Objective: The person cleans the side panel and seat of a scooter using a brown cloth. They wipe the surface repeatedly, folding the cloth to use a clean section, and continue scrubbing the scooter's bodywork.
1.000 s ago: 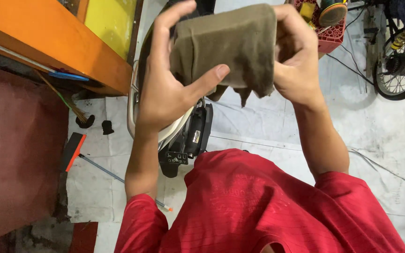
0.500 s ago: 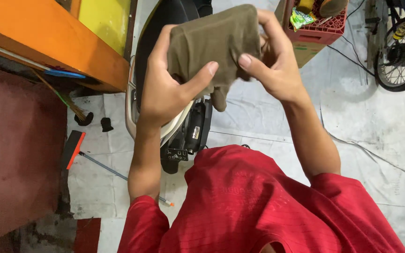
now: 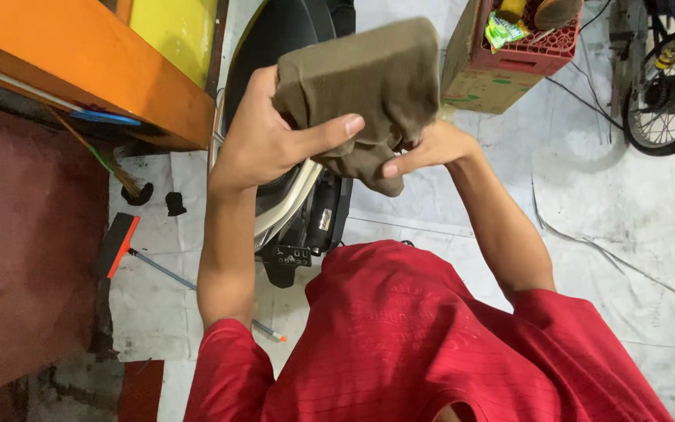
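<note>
Looking down from the head camera, the olive-brown cloth (image 3: pixel 369 86) is held up in front of the person's chest, above the front of a scooter (image 3: pixel 291 195) parked on the pale floor covering (image 3: pixel 611 227). The cloth is a thick, finely ribbed fabric, folded or bunched into a rough block with a flat upper face and a loose, crumpled corner hanging from its lower edge. It looks dull and matte, with no pattern on it.

The left hand (image 3: pixel 275 141) grasps the cloth from the left side, its thumb laid across the front face and the fingers wrapped behind. The right hand (image 3: pixel 431 148) grips the cloth from below at its right side, fingers curled up into the hanging folds, so most of that hand is hidden by the fabric. Both forearms rise from a red shirt (image 3: pixel 431 336) that fills the bottom of the view.

Around them, an orange and yellow cabinet (image 3: pixel 95 62) stands at upper left, with a broom (image 3: pixel 111 168) leaning under it and a red-headed squeegee (image 3: pixel 119 242) lying on the floor nearby. A red crate (image 3: pixel 533 47) sits on a cardboard box at upper right, near a spoked wheel (image 3: pixel 666 101).
</note>
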